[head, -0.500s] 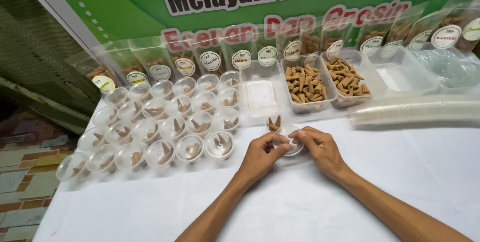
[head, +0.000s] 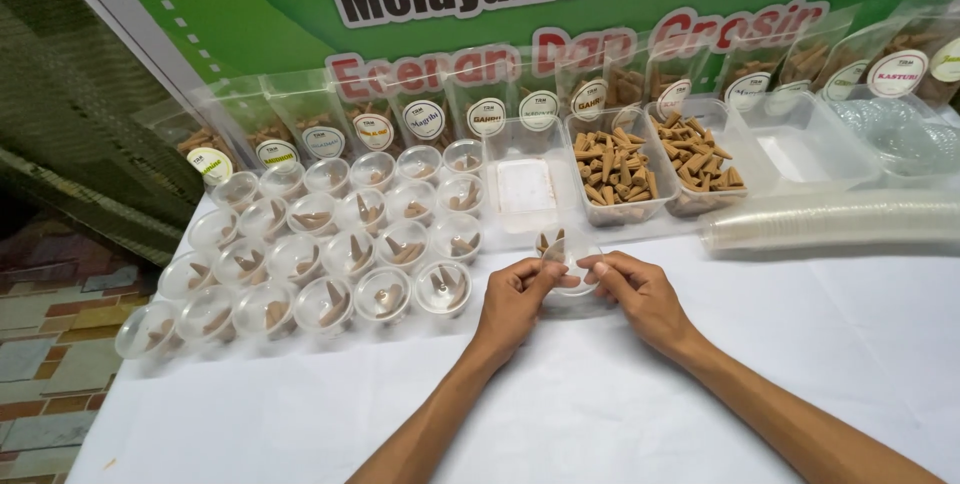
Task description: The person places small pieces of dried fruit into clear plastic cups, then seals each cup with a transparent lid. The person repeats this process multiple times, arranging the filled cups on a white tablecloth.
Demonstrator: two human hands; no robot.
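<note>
Two hands (head: pixel 575 294) pinching one clear cup (head: pixel 572 262), two brown cones (head: pixel 551 241) behind, two cone-filled tubs (head: pixel 655 169)

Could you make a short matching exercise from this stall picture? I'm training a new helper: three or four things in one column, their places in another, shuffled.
Things:
1. small clear cup
2. lidded cups of cones
3. sleeve of stacked cups
4. open tray of brown cones

Places:
a. lying on its side at the right
b. rows on the table's left
c. between both hands' fingers
d. behind the hands, by the banner

Pairs: 1-c, 2-b, 3-a, 4-d
</note>
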